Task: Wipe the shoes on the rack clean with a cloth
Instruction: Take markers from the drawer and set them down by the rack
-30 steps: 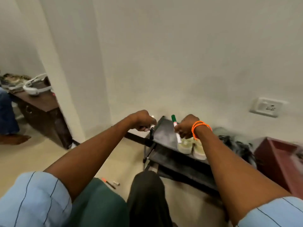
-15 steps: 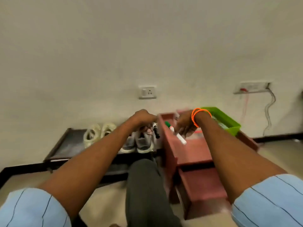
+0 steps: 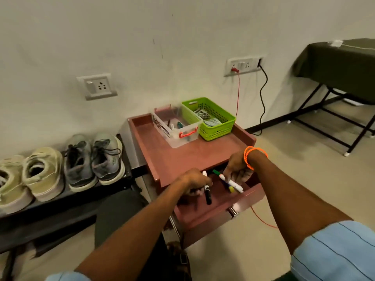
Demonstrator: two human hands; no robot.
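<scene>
My blue sleeves (image 3: 334, 252) sit at the bottom edge, cut off by the frame. My left hand (image 3: 194, 182) is curled round a black marker (image 3: 207, 191), its white end poking up past my knuckles and its dark cap pointing down into the open drawer (image 3: 215, 211). My right hand (image 3: 237, 169), with orange bands (image 3: 250, 156) on the wrist, pinches a white marker with a green cap (image 3: 227, 180) over the same drawer. Something yellow lies under that marker; I cannot make out what it is.

Beyond the drawer, the reddish cabinet top (image 3: 182, 159) carries a clear box (image 3: 176, 128) and a green basket (image 3: 211, 118), their contents too jumbled to name.

To my left, the shoes stand on the black rack (image 3: 60, 211): a grey pair (image 3: 93, 159) beside the cabinet, then a cream pair (image 3: 26, 177), partly cut off at the frame's edge.

A red cord (image 3: 237, 94) and a black cord (image 3: 262, 98) hang from the wall socket (image 3: 242, 65). A table under a dark cloth (image 3: 341, 63) stands far right, cut off.
</scene>
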